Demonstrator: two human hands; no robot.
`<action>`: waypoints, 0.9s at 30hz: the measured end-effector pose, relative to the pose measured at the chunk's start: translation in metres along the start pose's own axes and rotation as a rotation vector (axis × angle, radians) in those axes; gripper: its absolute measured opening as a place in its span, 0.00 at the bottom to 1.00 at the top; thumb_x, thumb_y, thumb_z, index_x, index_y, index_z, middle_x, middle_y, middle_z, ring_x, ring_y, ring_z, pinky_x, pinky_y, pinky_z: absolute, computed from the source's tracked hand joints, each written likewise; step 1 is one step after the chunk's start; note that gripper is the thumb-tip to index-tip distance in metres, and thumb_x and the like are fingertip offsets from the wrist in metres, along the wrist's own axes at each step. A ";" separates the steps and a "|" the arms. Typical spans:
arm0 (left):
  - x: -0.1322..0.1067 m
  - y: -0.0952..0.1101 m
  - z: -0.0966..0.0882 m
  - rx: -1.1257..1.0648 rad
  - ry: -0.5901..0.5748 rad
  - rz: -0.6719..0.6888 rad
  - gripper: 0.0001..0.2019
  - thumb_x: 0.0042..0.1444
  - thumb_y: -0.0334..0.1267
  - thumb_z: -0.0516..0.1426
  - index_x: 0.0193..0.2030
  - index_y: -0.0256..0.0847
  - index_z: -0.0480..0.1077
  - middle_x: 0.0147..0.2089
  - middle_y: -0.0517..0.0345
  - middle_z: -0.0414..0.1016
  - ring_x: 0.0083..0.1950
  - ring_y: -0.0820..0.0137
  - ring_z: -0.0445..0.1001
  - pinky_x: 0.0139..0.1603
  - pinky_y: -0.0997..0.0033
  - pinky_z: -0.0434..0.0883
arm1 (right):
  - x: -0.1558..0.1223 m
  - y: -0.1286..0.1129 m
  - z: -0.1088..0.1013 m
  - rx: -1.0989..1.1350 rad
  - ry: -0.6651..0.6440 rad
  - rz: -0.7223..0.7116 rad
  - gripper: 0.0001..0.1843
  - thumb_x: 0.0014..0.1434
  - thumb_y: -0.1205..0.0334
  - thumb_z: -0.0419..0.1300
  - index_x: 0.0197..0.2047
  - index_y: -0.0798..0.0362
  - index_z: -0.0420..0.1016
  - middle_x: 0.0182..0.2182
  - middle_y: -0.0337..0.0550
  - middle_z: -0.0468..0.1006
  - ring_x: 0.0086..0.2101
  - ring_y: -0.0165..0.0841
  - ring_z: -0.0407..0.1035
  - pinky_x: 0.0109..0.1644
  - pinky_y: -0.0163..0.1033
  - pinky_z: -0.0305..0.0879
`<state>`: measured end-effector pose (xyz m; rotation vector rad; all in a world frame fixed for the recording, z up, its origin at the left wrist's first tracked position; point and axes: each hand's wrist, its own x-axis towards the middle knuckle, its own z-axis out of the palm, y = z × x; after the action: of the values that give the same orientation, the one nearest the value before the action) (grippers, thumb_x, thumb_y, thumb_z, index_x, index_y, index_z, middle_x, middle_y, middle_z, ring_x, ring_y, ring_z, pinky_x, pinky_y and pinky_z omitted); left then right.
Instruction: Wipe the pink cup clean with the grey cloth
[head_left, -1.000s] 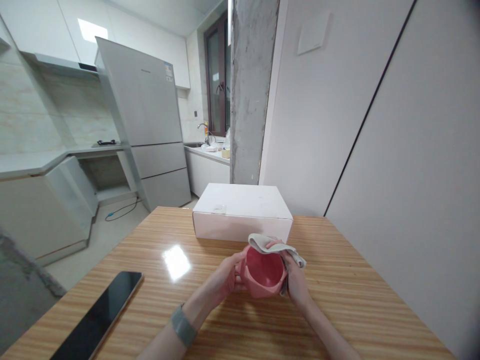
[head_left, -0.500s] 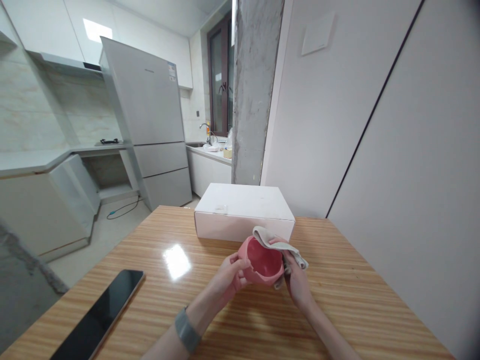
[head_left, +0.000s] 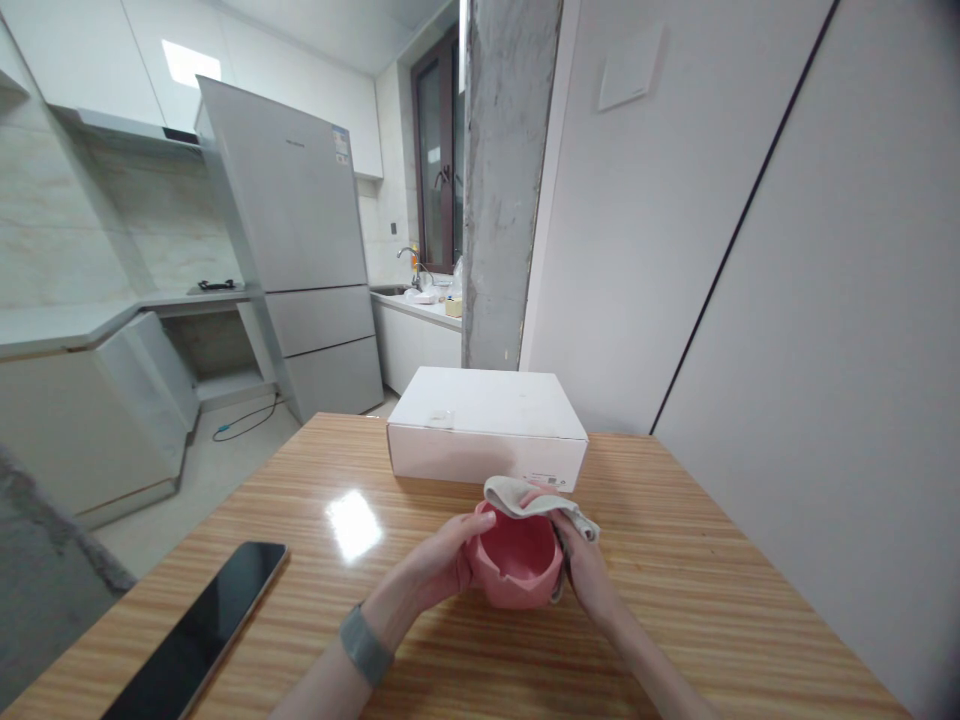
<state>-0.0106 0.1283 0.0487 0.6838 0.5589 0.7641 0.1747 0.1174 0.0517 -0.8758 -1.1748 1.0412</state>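
A pink faceted bowl (head_left: 517, 585), notched at the rim like an ashtray, is held above or on the table, its opening tipped toward me; I cannot tell whether its base touches. My left hand (head_left: 442, 562) grips its left side, thumb over the rim. At the right, my right hand (head_left: 581, 565) is closed on a light grey cloth (head_left: 517, 497) draped over the far rim and down the right side. Some of its fingers are hidden by the cloth and bowl.
Just behind the bowl, a white box (head_left: 487, 405) lies on the wooden table (head_left: 712, 600). A black phone (head_left: 199, 635) rests at the left. Beyond stand a fridge (head_left: 292, 200) and a counter with a sink; a wall rises at the right.
The bowl has come down and a little left, and its notch now faces more toward me. Both hands and the cloth have moved with it. My left thumb now lies over the rim.
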 end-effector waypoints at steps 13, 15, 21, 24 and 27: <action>0.004 -0.009 0.018 -0.064 0.036 0.172 0.22 0.51 0.46 0.65 0.48 0.33 0.73 0.45 0.45 0.80 0.39 0.63 0.79 0.37 0.71 0.73 | -0.001 0.000 0.007 -0.011 0.122 -0.055 0.13 0.54 0.45 0.61 0.29 0.44 0.80 0.34 0.39 0.81 0.48 0.43 0.69 0.61 0.42 0.56; 0.003 -0.005 0.015 -0.085 -0.013 0.072 0.25 0.56 0.54 0.58 0.48 0.32 0.74 0.45 0.43 0.80 0.39 0.62 0.79 0.35 0.70 0.74 | -0.001 -0.001 0.007 0.012 0.130 -0.048 0.12 0.54 0.47 0.61 0.28 0.44 0.79 0.34 0.38 0.81 0.44 0.42 0.70 0.59 0.42 0.58; 0.005 -0.003 0.004 0.011 -0.022 -0.015 0.23 0.60 0.51 0.54 0.52 0.35 0.73 0.49 0.45 0.79 0.43 0.61 0.79 0.36 0.69 0.75 | 0.000 0.002 0.005 0.076 0.126 0.042 0.12 0.53 0.48 0.61 0.29 0.46 0.80 0.34 0.38 0.82 0.44 0.43 0.71 0.59 0.44 0.59; 0.009 -0.008 0.002 -0.013 0.047 0.036 0.22 0.59 0.49 0.56 0.54 0.36 0.72 0.51 0.46 0.79 0.48 0.59 0.78 0.41 0.65 0.76 | 0.002 0.007 0.002 0.062 0.125 0.044 0.15 0.53 0.45 0.61 0.30 0.46 0.80 0.31 0.38 0.82 0.43 0.44 0.71 0.58 0.45 0.59; 0.010 -0.014 0.006 -0.081 0.073 0.122 0.20 0.58 0.45 0.59 0.53 0.35 0.73 0.51 0.45 0.79 0.51 0.58 0.76 0.47 0.64 0.75 | 0.003 0.009 0.002 0.034 0.122 0.018 0.16 0.53 0.43 0.61 0.32 0.45 0.81 0.29 0.39 0.82 0.44 0.44 0.71 0.59 0.45 0.59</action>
<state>0.0062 0.1264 0.0403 0.6212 0.5532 0.9244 0.1715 0.1226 0.0441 -0.9118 -1.0460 1.0057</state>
